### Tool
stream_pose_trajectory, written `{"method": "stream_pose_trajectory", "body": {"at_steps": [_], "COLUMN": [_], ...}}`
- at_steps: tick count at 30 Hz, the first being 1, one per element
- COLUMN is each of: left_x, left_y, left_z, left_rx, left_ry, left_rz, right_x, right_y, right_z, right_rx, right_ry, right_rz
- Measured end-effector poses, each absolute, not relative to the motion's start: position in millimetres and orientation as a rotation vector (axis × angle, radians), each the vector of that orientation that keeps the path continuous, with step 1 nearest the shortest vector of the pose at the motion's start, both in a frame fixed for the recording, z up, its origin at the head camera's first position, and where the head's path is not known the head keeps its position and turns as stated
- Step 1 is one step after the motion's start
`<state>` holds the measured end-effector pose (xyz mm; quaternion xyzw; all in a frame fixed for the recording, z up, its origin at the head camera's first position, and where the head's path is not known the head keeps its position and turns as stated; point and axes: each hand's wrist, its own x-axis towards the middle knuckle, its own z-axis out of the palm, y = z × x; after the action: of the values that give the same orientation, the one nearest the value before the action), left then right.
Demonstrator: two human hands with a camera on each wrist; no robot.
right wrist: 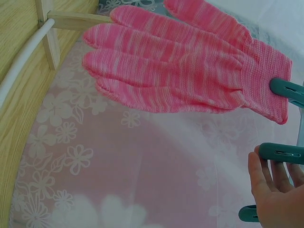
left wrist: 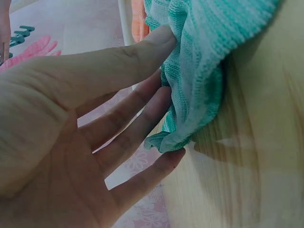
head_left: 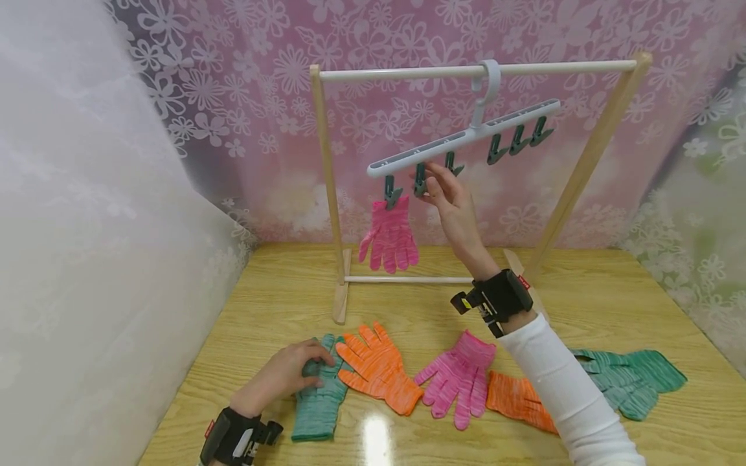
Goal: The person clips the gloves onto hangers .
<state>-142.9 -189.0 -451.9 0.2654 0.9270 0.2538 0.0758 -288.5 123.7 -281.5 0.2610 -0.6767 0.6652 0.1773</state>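
In the head view my left hand [head_left: 294,369] lies over a teal knitted glove [head_left: 317,414] on the table. The left wrist view shows the thumb and spread fingers touching the edge of that teal glove [left wrist: 194,71]. My right hand [head_left: 457,210] is raised to the hanger [head_left: 466,137], its thumb and fingertips at a dark green clip [head_left: 419,181], second from the left. In the right wrist view, the fingers meet the lower side of this clip [right wrist: 282,153]; part of the grip is hidden. A pink glove [head_left: 389,236] hangs cuff up from the leftmost clip [head_left: 390,193].
The grey hanger hooks onto a white rod [head_left: 408,73] of a wooden stand [head_left: 329,175]. Across the table [head_left: 256,310] lie an orange glove [head_left: 379,369], a pink glove [head_left: 460,375], another orange glove [head_left: 519,401] partly under my right sleeve, and another teal glove [head_left: 641,382].
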Motion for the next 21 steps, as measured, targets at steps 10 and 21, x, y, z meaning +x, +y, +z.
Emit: {"method": "stream_pose_trajectory", "body": {"at_steps": [10,21], "left_x": [-141,-136], "left_y": [-198,-212], "left_z": [-452,-448], "left_rx": [0.713,0.447], "left_ry": [2.851,2.92], "left_rz": [0.744,0.721], "right_x": [-286,-286], "right_y": [123,124], "right_z": [-282,-283], "right_rx": [0.738,0.727], "right_ry": [-1.921,-1.915], "right_rz": [1.881,1.87]}}
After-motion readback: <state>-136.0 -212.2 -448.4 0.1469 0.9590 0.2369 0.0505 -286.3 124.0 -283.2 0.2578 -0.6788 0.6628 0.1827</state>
